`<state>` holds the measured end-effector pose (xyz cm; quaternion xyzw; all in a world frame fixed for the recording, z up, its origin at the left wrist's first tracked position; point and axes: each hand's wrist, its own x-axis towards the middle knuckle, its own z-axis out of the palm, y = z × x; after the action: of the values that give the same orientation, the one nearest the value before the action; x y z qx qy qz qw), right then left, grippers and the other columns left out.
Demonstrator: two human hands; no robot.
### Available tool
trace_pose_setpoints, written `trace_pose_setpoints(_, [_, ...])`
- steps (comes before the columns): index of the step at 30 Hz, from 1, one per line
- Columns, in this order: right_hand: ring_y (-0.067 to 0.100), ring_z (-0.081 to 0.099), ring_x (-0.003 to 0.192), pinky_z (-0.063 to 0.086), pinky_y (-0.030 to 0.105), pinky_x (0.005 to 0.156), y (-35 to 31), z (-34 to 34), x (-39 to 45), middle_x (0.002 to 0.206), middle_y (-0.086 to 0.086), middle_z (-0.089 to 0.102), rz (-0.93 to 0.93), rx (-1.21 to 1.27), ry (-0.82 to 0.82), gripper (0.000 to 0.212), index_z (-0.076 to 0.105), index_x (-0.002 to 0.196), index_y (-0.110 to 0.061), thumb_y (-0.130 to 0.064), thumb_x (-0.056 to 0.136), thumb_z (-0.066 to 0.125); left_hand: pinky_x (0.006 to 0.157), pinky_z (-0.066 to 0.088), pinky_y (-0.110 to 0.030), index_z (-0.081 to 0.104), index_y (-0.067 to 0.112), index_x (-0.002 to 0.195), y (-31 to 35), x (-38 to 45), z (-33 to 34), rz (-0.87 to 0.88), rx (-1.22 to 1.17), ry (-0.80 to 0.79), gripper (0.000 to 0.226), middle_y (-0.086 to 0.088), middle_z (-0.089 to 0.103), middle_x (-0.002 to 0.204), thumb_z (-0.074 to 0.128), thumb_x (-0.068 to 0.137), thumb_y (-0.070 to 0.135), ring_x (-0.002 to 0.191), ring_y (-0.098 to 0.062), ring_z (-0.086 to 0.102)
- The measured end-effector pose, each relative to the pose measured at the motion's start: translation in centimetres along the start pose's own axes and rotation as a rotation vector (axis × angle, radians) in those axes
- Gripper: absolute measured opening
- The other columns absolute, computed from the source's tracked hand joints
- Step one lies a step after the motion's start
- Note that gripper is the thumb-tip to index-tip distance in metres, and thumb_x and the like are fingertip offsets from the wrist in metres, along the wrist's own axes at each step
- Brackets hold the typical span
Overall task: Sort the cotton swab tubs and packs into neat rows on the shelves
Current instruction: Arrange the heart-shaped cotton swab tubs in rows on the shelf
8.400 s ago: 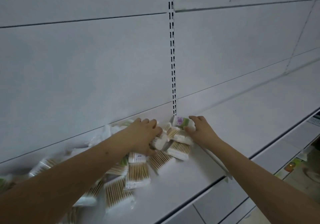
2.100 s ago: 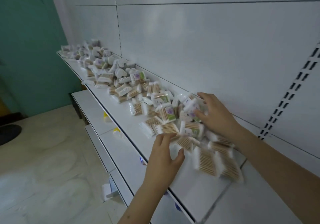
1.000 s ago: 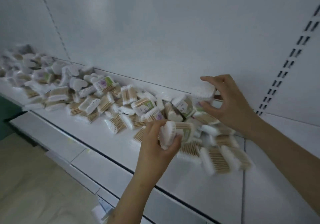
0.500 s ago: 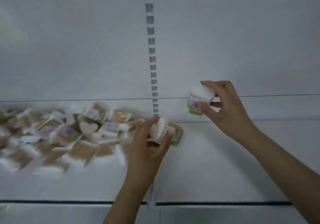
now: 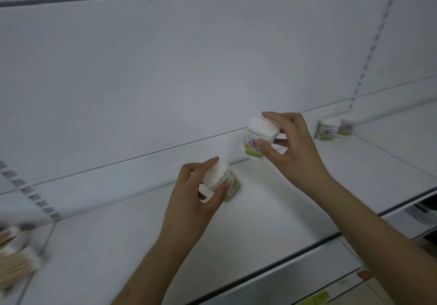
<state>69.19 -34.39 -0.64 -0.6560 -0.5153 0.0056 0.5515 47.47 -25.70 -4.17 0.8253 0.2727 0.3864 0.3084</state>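
My left hand grips a tub tilted, swab tips up-left; my right hand pinches another tub, seemingly near upright.

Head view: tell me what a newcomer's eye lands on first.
Two hands raised over the white shelf: the left hand grips a tilted cotton swab tub, the right hand pinches another tub higher up. Two tubs already stand by the back panel, far right.

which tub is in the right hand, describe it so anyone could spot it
Start at the white shelf. Above it, the right hand grips a cotton swab tub with a purple and green label. Unlike the left hand's tub, it is held upright, white swab tips on top.
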Motion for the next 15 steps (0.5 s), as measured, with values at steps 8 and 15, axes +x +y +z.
trace_pose_setpoints(8, [0.002, 0.053, 0.114, 0.051, 0.016, 0.094, 6.1, -7.2, 0.3, 0.123, -0.006, 0.040, 0.082, -0.118, 0.125, 0.051, 0.052, 0.136, -0.029, -0.033, 0.088, 0.070, 0.068, 0.046, -0.011, 0.048, 0.039, 0.133, 1.1, 6.0, 8.8, 0.124, 0.034, -0.143, 0.054, 0.022, 0.047, 0.117, 0.069, 0.084, 0.049, 0.101, 0.006, 0.054])
trace_pose_setpoints(15, [-0.002, 0.053, 0.111, 0.052, 0.021, 0.095, 10.0, -11.7, 1.9, 0.122, -0.005, 0.041, 0.110, -0.205, 0.191, 0.049, 0.054, 0.133, -0.028, -0.033, 0.087, 0.071, 0.068, 0.048, -0.012, 0.052, 0.034, 0.125, 1.0, 9.0, 14.8, 0.169, 0.028, -0.189, 0.047, 0.017, 0.048, 0.118, 0.070, 0.084, 0.048, 0.097, 0.001, 0.056])
